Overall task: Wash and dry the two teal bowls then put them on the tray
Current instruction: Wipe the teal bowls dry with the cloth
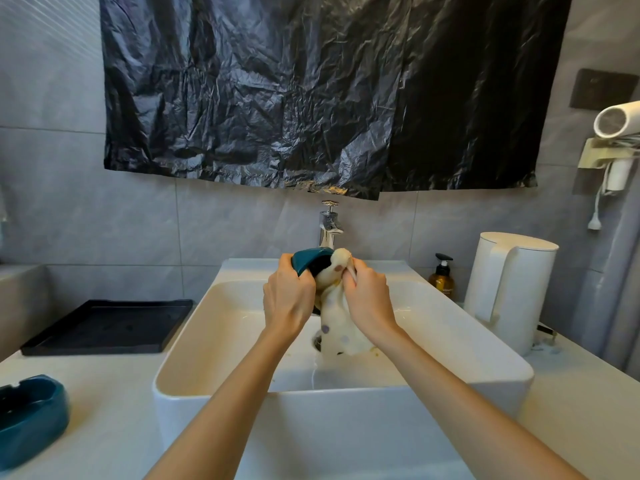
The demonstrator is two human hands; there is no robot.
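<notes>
My left hand grips a teal bowl tilted on its side above the white sink. My right hand holds a cream cloth with coloured dots and presses its bunched end into the bowl's dark inside. The rest of the cloth hangs down over the drain. A second teal bowl stands upright on the counter at the near left. The black tray lies on the counter left of the sink with nothing on it.
A chrome tap stands behind the sink. To the right are a brown pump bottle and a white kettle. A hair dryer hangs on the right wall. Black plastic sheeting covers the wall above.
</notes>
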